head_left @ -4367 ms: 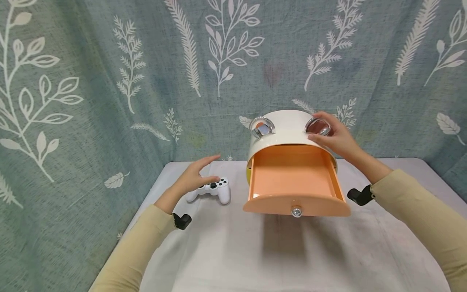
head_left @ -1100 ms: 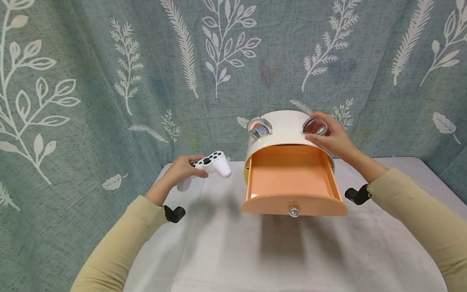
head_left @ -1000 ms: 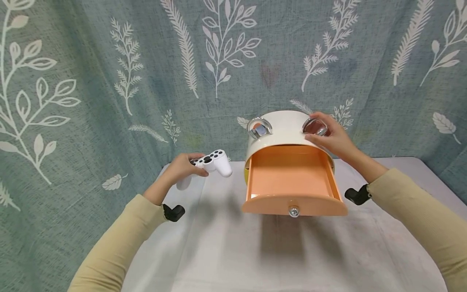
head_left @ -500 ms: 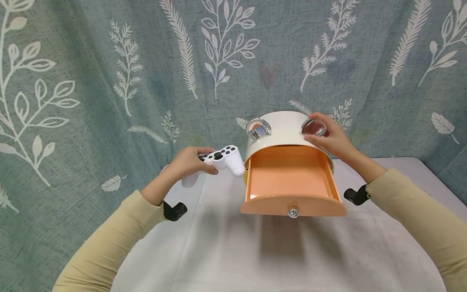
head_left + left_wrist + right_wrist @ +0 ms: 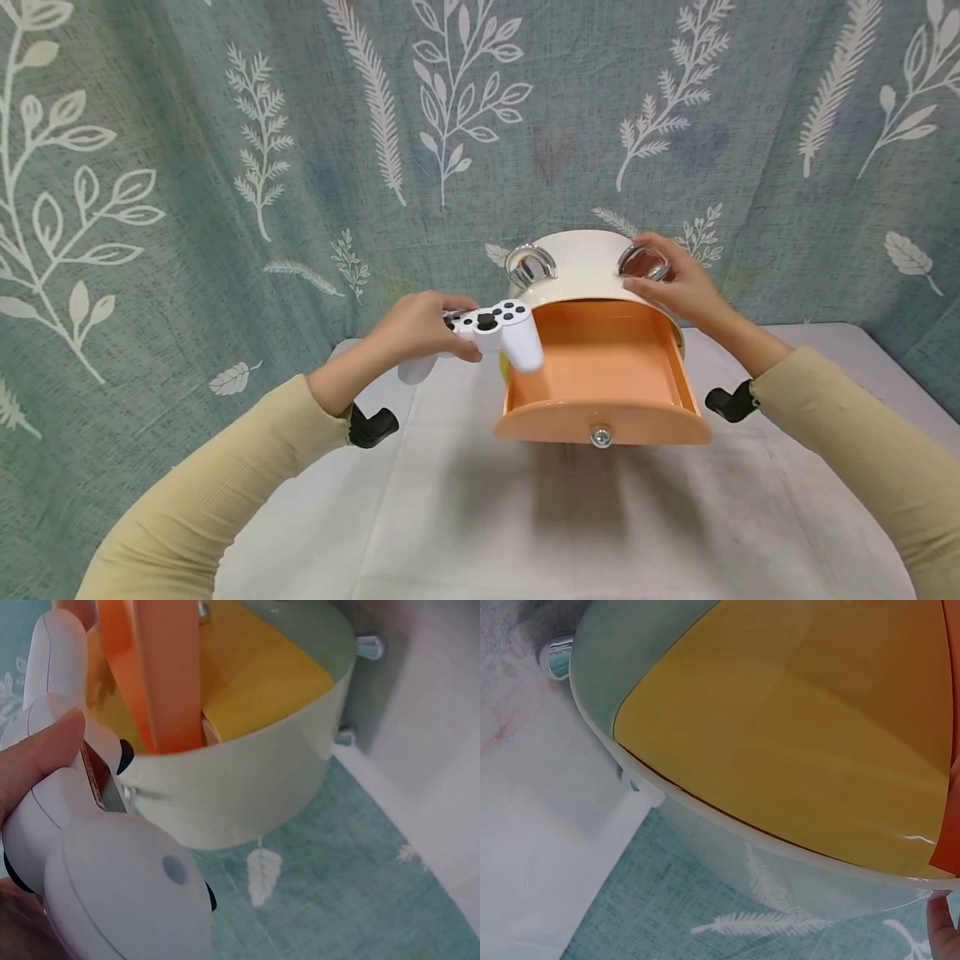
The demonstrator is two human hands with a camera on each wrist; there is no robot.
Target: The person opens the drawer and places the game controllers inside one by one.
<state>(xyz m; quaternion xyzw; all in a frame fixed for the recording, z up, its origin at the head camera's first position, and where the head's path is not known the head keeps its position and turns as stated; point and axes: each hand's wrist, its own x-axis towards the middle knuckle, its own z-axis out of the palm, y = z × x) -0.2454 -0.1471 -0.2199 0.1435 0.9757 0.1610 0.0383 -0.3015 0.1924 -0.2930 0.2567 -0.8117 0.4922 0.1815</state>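
In the head view my left hand (image 5: 423,327) grips a white game controller (image 5: 517,337) by its middle, thumb in front. The controller hangs in the air, its right handle overlapping the left side of an open orange drawer (image 5: 607,358). That drawer juts from a rounded white cabinet (image 5: 585,258) with two chrome rings on top. My right hand (image 5: 678,279) holds the right chrome ring (image 5: 645,262), with the thumb against the cabinet's front. The left wrist view shows the controller (image 5: 127,877) close up beside the cabinet's curved side (image 5: 247,787).
A round chrome knob (image 5: 602,436) sits on the drawer front. The left chrome ring (image 5: 530,267) stands near the held controller. The cabinet rests on a white-covered table (image 5: 450,517), with a green leaf-patterned curtain (image 5: 300,167) behind. A yellow front panel (image 5: 795,727) shows below the drawer.
My left hand has taken the controller off the table, lifted it and carried it rightward to the drawer's left edge. My right hand stays on the chrome ring.
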